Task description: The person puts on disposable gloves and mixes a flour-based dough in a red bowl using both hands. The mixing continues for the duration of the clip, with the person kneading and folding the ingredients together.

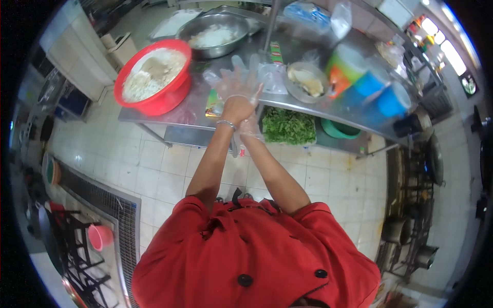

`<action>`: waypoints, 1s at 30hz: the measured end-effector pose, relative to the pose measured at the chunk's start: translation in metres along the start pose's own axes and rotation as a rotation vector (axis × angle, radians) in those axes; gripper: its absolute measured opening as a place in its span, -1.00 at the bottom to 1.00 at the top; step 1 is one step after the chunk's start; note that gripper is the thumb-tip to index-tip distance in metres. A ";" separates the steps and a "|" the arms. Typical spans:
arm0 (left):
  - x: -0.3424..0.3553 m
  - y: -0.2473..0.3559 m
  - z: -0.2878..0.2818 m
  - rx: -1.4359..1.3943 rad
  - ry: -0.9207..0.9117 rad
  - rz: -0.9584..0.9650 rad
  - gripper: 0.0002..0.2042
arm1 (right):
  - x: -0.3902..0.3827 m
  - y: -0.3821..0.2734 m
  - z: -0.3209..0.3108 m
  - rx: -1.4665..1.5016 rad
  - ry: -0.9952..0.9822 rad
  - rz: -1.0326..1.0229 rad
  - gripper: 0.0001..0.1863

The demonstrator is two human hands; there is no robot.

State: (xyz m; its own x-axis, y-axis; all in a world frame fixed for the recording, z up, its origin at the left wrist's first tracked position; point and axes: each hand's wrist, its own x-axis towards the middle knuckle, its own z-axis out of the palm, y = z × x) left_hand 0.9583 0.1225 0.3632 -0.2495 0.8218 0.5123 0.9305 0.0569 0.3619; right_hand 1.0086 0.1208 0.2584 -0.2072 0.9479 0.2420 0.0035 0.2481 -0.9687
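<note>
My left hand (239, 84), in a loose clear plastic glove, is held over the front of the steel table with its fingers spread and nothing in it. A bracelet circles the left wrist. Close against that wrist, on its right and slightly below, is my right hand (250, 126), also with clear plastic around it. The right fingers are hidden behind the left wrist, so their grip does not show. Under the left hand lies a green and yellow packet (213, 104). To its left stands a red basin (169, 100) heaped with white flour (154, 77).
A steel bowl (226, 50) with white powder stands behind. Toward the right are a bowl with pale food (308, 82) and blue containers (393, 100). Leafy greens (288, 126) and a green basin (341, 129) sit on the lower shelf. A drain grate (102, 197) crosses the floor at left.
</note>
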 end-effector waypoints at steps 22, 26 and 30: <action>0.016 -0.046 -0.049 0.013 0.547 -0.293 0.02 | 0.010 -0.009 0.046 0.040 -0.267 -0.068 -0.73; 0.006 -0.015 -0.072 -0.024 0.796 -0.262 -0.04 | 0.004 -0.013 0.048 0.163 -0.282 -0.155 -0.76; 0.000 -0.029 -0.085 -0.117 0.881 -0.366 -0.04 | 0.001 -0.017 0.050 0.238 -0.315 -0.277 -0.78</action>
State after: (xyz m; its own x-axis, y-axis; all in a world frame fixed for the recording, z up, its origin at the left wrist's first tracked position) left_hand 0.9087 0.0728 0.4184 -0.6758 0.0406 0.7360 0.7339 0.1294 0.6668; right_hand 0.9593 0.1071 0.2723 -0.4553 0.7368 0.4999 -0.3101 0.3951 -0.8647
